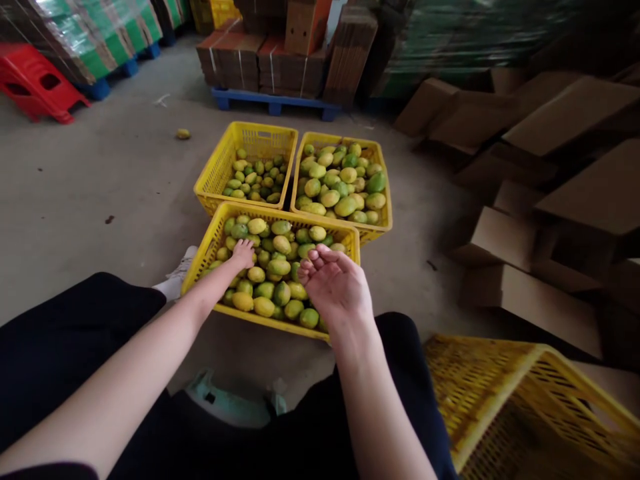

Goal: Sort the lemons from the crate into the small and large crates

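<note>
A yellow crate (353, 235) full of green and yellow lemons (279, 267) stands in front of me. My left hand (244, 254) reaches down onto the fruit at the crate's left part; its fingers rest on or round a lemon, and what they hold is hard to make out. Palm up, my right hand (336, 280) hovers over the crate's right side with its fingers loosely curled and nothing visible in it. Behind are two more yellow crates: the left one (213, 175) is partly filled with small fruit, while the right one (387, 200) holds larger fruit.
An upturned or tilted yellow crate (500, 393) is at the lower right. Cardboard boxes (545, 300) lie along the right. A blue pallet (275, 101) bears stacked cartons, a red stool (37, 80) stands far left, and one lemon (183, 134) lies on the floor.
</note>
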A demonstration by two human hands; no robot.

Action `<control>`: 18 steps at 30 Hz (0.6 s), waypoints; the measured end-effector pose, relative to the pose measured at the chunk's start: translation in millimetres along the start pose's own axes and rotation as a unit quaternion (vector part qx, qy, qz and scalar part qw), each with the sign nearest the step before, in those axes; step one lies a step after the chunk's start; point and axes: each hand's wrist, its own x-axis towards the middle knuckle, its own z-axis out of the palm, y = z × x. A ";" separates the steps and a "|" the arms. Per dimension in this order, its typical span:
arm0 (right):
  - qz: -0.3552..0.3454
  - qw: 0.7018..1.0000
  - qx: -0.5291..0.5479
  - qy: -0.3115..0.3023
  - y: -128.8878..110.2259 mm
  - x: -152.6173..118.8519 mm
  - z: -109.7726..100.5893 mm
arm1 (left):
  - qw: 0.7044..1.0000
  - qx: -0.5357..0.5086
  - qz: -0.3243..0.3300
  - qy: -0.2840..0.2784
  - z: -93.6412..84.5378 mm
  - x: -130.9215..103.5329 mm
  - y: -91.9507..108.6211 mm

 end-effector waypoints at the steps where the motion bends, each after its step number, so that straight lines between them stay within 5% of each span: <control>1: 0.013 1.000 -0.003 -0.007 2.4 -0.7 0.8 | 1.000 0.002 -0.002 0.000 1.0 -0.7 0.5; 11: 0.001 0.996 0.012 -0.086 -1.1 -12.1 -7.5 | 1.000 0.017 0.001 -0.011 1.7 3.4 11.9; 18: -0.004 0.997 0.024 -0.079 -4.1 -20.3 -12.7 | 0.999 0.031 0.012 -0.016 -2.5 11.3 9.7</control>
